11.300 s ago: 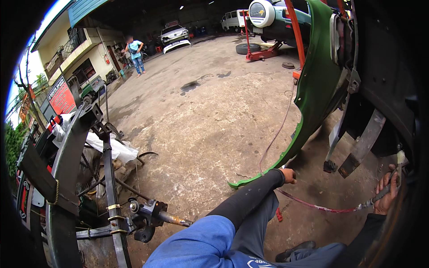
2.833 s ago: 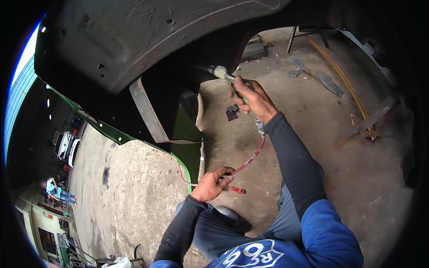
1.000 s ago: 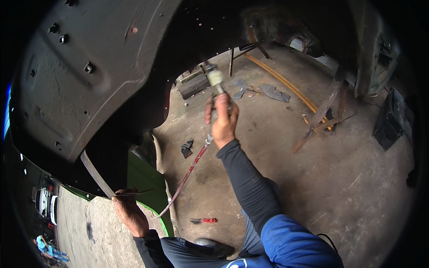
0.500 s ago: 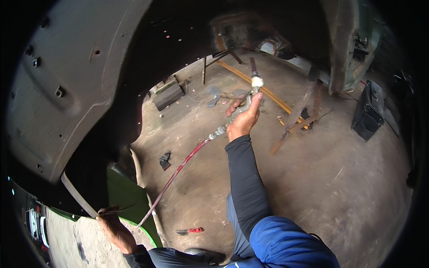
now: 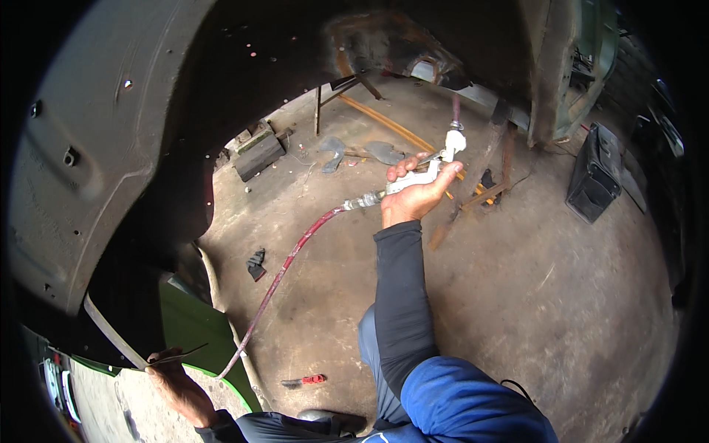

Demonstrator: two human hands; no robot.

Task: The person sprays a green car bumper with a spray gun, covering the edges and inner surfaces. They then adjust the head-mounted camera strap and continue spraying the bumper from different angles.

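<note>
My right hand [image 5: 417, 196] is closed around an air spray gun [image 5: 413, 179] with a pale, paint-smeared body. Its nozzle tube [image 5: 456, 111] points away from me, up toward the dark underside of a vehicle body [image 5: 251, 96]. A red hose [image 5: 292, 258] joins the gun's rear through a metal coupling [image 5: 363, 201] and runs down to the left. At the lower left, my left hand [image 5: 181, 391] is closed on the end of a curved grey strip [image 5: 114, 332] along the body's lower edge. A thin dark piece [image 5: 185, 353] sticks out by its fingers, which are partly hidden.
A black case [image 5: 595, 173] stands on the floor at right, near rusty metal stands [image 5: 487, 166]. Yellow bars [image 5: 391, 125] and a dark block [image 5: 260, 157] lie farther off. Nearer are a black glove-like item [image 5: 255, 264], a red-handled tool [image 5: 304, 381] and a green panel [image 5: 192, 325].
My right hand has turned the spray gun, so its pale body shows more and its nozzle sits farther right. The whole view has shifted slightly; my left hand keeps its hold.
</note>
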